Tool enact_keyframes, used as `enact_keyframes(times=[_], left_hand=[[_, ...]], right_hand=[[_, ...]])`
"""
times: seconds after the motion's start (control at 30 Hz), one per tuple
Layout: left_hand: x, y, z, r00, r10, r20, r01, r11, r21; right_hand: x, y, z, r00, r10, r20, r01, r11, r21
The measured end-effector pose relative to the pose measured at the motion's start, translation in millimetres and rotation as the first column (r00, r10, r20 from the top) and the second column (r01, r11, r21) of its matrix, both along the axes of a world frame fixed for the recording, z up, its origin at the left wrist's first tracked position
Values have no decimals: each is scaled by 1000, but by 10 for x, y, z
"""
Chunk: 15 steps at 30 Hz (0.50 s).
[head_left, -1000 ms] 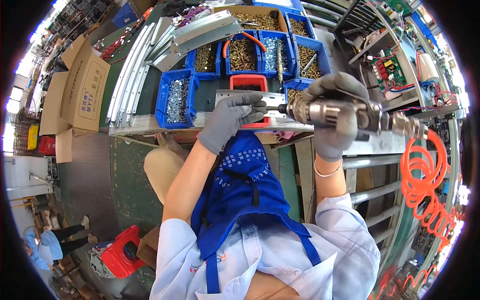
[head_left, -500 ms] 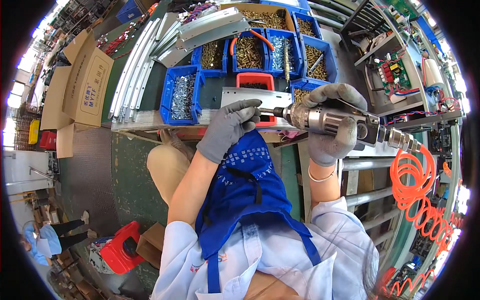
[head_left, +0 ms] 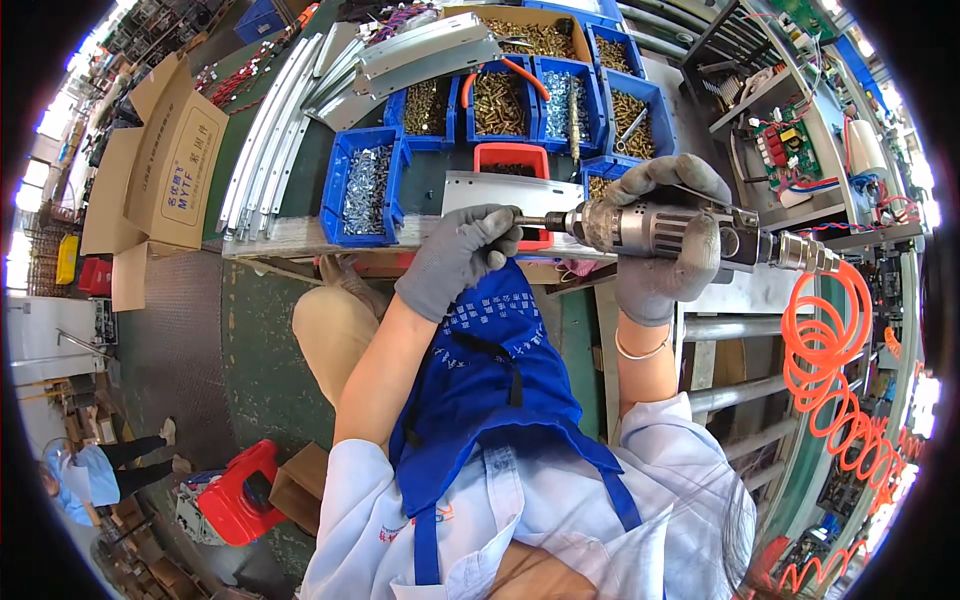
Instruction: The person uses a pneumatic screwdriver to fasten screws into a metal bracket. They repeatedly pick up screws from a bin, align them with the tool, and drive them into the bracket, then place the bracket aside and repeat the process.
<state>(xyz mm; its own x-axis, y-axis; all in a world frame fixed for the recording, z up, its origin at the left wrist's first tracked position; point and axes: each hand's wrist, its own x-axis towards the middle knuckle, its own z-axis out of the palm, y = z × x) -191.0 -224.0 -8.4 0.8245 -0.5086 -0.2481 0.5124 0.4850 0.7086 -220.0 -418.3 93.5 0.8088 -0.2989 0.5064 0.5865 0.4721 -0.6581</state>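
Observation:
My right hand [head_left: 668, 245], in a grey glove, is wrapped round a pneumatic screwdriver [head_left: 645, 232] with a metal body, held level and pointing left. Its thin bit [head_left: 540, 220] reaches to my left hand [head_left: 462, 255], also gloved in grey. The left thumb and forefinger are pinched together at the bit's tip; whatever is between them is hidden by the fingertips. Just behind the bit lie a flat metal plate [head_left: 490, 192] and a red bin [head_left: 512, 154] at the workbench's near edge.
Blue bins [head_left: 328, 205] of screws and other small fasteners stand across the bench. Long metal strips [head_left: 262, 150] lie at the left, near an open carton [head_left: 190, 190]. An orange coiled air hose [head_left: 822, 335] hangs at the right, below a rack with circuit boards [head_left: 785, 140].
The left fingers have closed in on the bit's tip, shifting slightly. The screwdriver stays almost level in my right hand, and its coiled hose has swayed a little.

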Motion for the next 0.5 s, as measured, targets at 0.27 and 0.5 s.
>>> enact_keyframes(times=[0.27, 0.5], left_hand=[[60, 29, 84, 997, -7, 78, 4, 999, 39], [71, -285, 157, 800, 61, 597, -420, 767, 485]], right_hand=[[86, -14, -26, 1000, 3, 6, -4, 994, 109], [239, -20, -159, 999, -41, -18, 43, 990, 131]])
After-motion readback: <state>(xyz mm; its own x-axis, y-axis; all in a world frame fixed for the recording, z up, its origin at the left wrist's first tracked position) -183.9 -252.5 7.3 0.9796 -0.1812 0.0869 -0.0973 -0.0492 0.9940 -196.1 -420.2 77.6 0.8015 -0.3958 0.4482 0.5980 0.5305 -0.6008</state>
